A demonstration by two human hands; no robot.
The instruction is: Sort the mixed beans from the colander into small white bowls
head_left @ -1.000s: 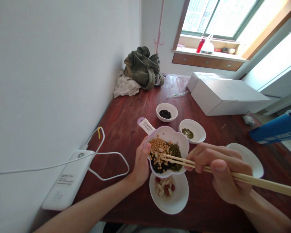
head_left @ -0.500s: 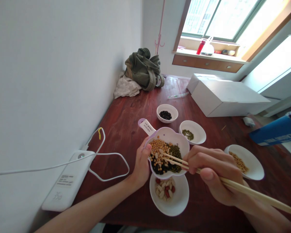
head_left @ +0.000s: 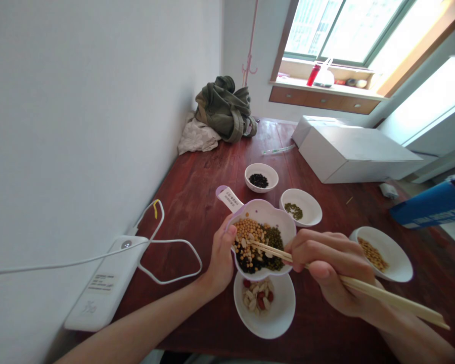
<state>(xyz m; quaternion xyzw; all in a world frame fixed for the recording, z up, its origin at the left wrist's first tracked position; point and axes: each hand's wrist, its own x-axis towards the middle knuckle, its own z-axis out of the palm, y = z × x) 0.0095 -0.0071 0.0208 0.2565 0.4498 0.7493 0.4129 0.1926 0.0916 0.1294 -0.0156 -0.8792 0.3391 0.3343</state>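
My left hand (head_left: 223, 253) grips the left rim of a flower-shaped bowl (head_left: 263, 207) with a purple edge and a labelled handle. Yellow beans, green beans, black beans and pale peanuts lie mixed inside it. Wooden chopsticks (head_left: 387, 294) are held in my right hand (head_left: 333, 268), their tips nearly together among the beans. Below, partly covered by the flower-shaped bowl, a white bowl (head_left: 276, 323) holds pale and red peanuts. Other white bowls hold black beans (head_left: 258, 180), green beans (head_left: 293, 210) and yellow beans (head_left: 372, 253).
A power strip (head_left: 106, 283) with a white cable (head_left: 174, 241) lies left by the wall. Farther back are a green bag (head_left: 223, 108) on a cloth (head_left: 197, 134) and a white box (head_left: 356, 151). A blue container (head_left: 432, 202) stands at the right.
The chopstick tips have drawn closer together and shifted slightly left in the bowl. My right hand has moved a little left with them. My left hand stays in place.
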